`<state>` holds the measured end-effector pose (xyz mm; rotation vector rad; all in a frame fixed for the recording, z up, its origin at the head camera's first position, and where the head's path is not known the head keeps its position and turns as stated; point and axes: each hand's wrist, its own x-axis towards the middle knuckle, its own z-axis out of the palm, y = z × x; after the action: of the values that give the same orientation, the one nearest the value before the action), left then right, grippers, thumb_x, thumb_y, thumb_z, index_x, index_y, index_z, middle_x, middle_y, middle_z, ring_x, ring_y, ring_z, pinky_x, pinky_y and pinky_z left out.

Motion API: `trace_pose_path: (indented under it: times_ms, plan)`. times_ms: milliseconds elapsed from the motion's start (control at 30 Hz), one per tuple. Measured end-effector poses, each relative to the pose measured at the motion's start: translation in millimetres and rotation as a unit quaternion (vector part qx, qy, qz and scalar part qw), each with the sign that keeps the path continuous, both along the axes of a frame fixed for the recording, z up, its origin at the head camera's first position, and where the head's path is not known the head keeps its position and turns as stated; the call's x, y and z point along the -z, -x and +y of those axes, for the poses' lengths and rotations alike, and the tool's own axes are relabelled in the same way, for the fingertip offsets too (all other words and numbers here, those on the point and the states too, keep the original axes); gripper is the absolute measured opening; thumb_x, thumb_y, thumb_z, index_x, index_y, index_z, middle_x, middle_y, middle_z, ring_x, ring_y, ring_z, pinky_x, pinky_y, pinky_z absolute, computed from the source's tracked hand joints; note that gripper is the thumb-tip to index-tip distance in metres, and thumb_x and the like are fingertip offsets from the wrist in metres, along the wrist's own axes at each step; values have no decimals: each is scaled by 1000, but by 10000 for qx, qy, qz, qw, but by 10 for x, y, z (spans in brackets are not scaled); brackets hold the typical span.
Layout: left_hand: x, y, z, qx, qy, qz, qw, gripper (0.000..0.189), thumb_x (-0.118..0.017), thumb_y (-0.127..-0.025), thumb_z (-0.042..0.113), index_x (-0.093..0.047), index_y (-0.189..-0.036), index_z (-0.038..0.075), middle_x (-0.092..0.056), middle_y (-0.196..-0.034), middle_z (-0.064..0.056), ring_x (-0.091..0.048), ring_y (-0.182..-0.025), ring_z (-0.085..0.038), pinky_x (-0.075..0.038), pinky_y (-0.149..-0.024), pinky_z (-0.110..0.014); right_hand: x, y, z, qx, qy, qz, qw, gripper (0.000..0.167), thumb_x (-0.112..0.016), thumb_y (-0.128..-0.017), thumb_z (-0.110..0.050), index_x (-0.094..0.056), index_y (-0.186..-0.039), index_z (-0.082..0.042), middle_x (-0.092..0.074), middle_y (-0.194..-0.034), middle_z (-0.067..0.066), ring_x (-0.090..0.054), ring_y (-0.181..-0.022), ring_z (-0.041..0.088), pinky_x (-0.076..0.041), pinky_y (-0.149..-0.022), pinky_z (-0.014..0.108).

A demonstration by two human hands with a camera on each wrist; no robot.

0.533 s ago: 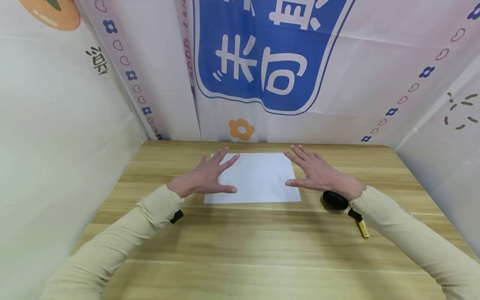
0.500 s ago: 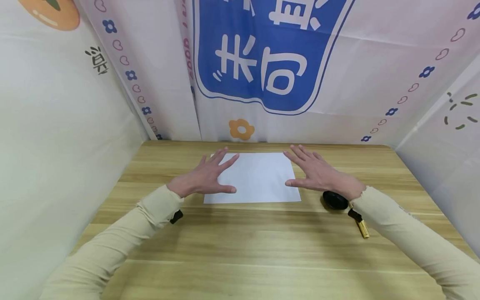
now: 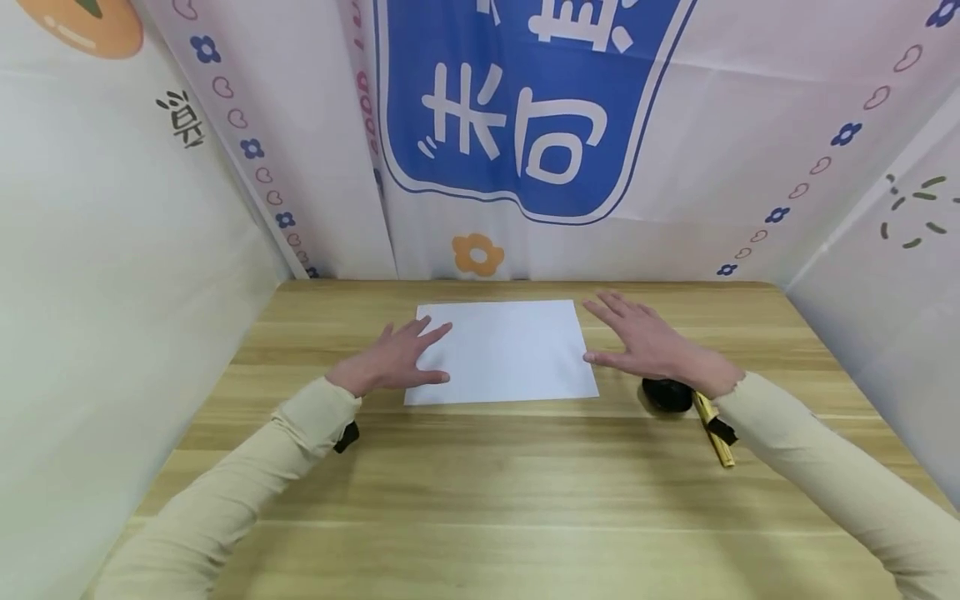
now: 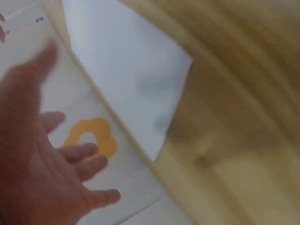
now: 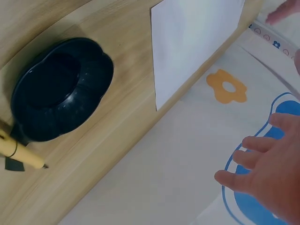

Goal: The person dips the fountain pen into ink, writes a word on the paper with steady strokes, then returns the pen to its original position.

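A blank white sheet of paper [image 3: 510, 350] lies flat near the back of the table. My left hand [image 3: 393, 357] hovers over the sheet's left side, fingers spread and holding nothing. At the sheet's right edge, my right hand [image 3: 648, 340] is held in the air with its fingers apart and nothing in them. A dark scalloped dish [image 5: 61, 89] rests on the table, partly covered by my right wrist in the head view. Beside it is a yellow pen [image 5: 21, 152] with a dark tip, partly hidden by my sleeve in the head view.
The wooden table [image 3: 480, 492] stretches toward me. White printed cloth [image 3: 675, 167] rises behind it and along both sides, with a blue panel and an orange flower [image 3: 477, 255]. Small black objects [image 3: 347, 437] show at my wrists.
My hands have moved apart, the left one leftward and slightly nearer, the right one rightward. More of the paper shows between them. The head view has shifted slightly. The sheet stays in place.
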<state>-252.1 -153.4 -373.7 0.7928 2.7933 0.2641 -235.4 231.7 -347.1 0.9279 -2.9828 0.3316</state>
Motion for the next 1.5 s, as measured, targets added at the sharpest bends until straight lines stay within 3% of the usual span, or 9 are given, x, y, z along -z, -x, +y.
trace_pose_path:
  times_ms: [200, 367, 500, 733, 833, 1000, 1233, 1367, 1500]
  plan:
    - [324, 152, -94, -658, -149, -128, 9976, 70, -60, -92, 36, -32, -146, 0, -35, -144, -33, -37, -132, -46, -32, -108, -57, 65, -78, 225, 347, 128, 138, 9992, 68, -58, -93, -33, -32, -145, 0, -36, -143, 33, -44, -125, 50, -36, -101, 63]
    - [573, 288, -190, -1116, -443, -245, 9925, 71, -60, -91, 39, -36, -142, -5, -28, -146, -36, -27, -136, -49, -29, -110, -57, 118, -159, 427, 690, 69, 96, 9975, 54, -56, -95, -25, -41, -137, 6, -48, -128, 34, -59, -102, 46, -48, -85, 57]
    - [602, 344, -227, -1051, -391, -288, 9933, 75, -59, -91, 41, -33, -143, -6, -15, -151, -35, -17, -139, -51, -22, -113, -59, 148, -222, 631, 996, 54, -131, 9949, 50, -55, -96, -22, -42, -134, 8, -49, -123, 35, -60, -95, 42, -48, -82, 55]
    - [496, 395, -201, -674, -85, -98, 9976, 76, -56, -92, 42, -30, -144, -7, -21, -153, -28, -18, -139, -51, -22, -112, -61, 211, -353, 987, 1449, 315, -443, 9880, 48, -51, -97, -18, -40, -133, 12, -46, -125, 38, -55, -104, 48, -47, -83, 57]
    - [504, 345, -151, -482, 140, -80, 9987, 76, -56, -92, 44, -32, -144, -6, -24, -152, -27, -21, -139, -50, -24, -112, -59, 262, -425, 1092, 1552, 287, -496, 9862, 47, -52, -97, -17, -41, -133, 13, -46, -125, 39, -53, -108, 50, -46, -85, 58]
    - [560, 151, -48, -259, 244, -1, 9994, 76, -58, -90, 44, -36, -142, -6, -29, -150, -28, -28, -137, -48, -30, -109, -58, 380, -535, 1239, 1587, 298, -424, 9860, 44, -55, -93, -10, -43, -130, 13, -51, -119, 39, -58, -100, 49, -49, -81, 56]
    - [608, -139, 30, -250, 11, 1, 9997, 74, -62, -88, 41, -39, -140, -7, -31, -149, -28, -29, -136, -50, -32, -105, -61, 598, -643, 1365, 1140, 343, 203, 9927, 33, -56, -80, 8, -56, -113, 5, -63, -91, 25, -63, -79, 34, -52, -68, 48]
    - [625, -212, 53, -264, -177, -128, 9994, 74, -63, -88, 38, -38, -140, -9, -30, -149, -30, -27, -136, -51, -31, -108, -59, 687, -660, 1401, 863, 380, 579, 9939, 34, -55, -74, 14, -61, -104, 2, -63, -83, 17, -63, -74, 29, -51, -63, 43]
    - [632, -216, 65, -401, -230, -240, 9986, 75, -63, -89, 38, -36, -141, -8, -26, -151, -29, -24, -137, -51, -29, -108, -61, 727, -649, 1414, 616, 278, 898, 9937, 34, -54, -72, 17, -65, -100, 1, -62, -81, 12, -60, -67, 21, -48, -55, 33]
